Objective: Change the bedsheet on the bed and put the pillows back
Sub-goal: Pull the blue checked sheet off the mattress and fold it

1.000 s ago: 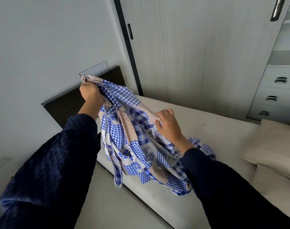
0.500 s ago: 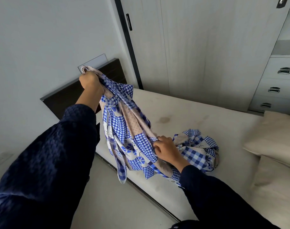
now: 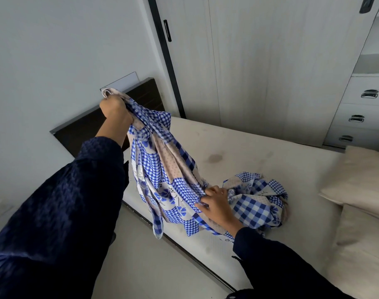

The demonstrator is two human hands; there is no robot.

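One left hand point(image 3: 115, 111) is raised in front of the dark headboard point(image 3: 80, 130). Its fingers are clenched around the top corner of one bedsheet point(image 3: 162, 169) (blue check with floral patches), and a short bunch of fabric sticks out above the fist. The bedsheet hangs from this grip as a twisted length, crosses the near edge of the bare mattress point(image 3: 270, 152) and ends in a crumpled heap lying on the mattress. One loose tail hangs below the mattress edge, over the floor point(image 3: 152, 272). One right hand point(image 3: 216, 206) is low, where the hanging length meets the heap; its fingers are curled and pinch a fold of the fabric. One dark stain point(image 3: 215, 157) marks the mattress beyond the heap. Pale wardrobe doors point(image 3: 270, 61) stand behind the bed. There are two beige pillows at the right end of the mattress, apart from the heap: the far pillow point(image 3: 361, 180) lies partly on the near pillow point(image 3: 357, 255). Three drawers point(image 3: 365, 117), each with one metal handle, are at the far right.
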